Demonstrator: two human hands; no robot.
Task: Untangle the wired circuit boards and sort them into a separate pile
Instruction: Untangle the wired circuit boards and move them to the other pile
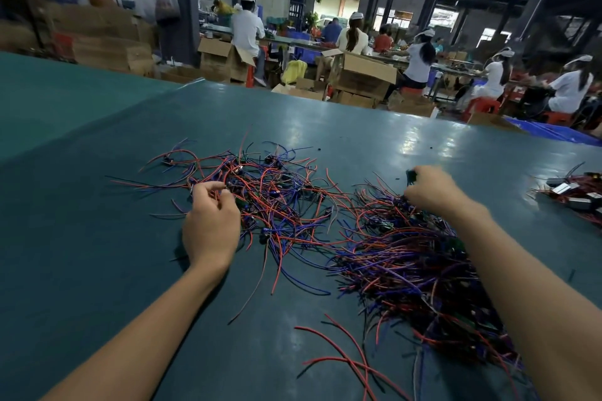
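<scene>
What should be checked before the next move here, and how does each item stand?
1. Right hand has a board: ok, fingers curled round a small dark piece.
2. Board is at the sorted pile: ok, held over its far edge.
3. Board's wires are free of the tangle: cannot tell, blurred and hidden by the hand.
4. Left hand has hold of the tangle: ok, fingers pinch strands at its left side.
5. Tangle and sorted pile are kept apart: not ok, strands cross between them.
</scene>
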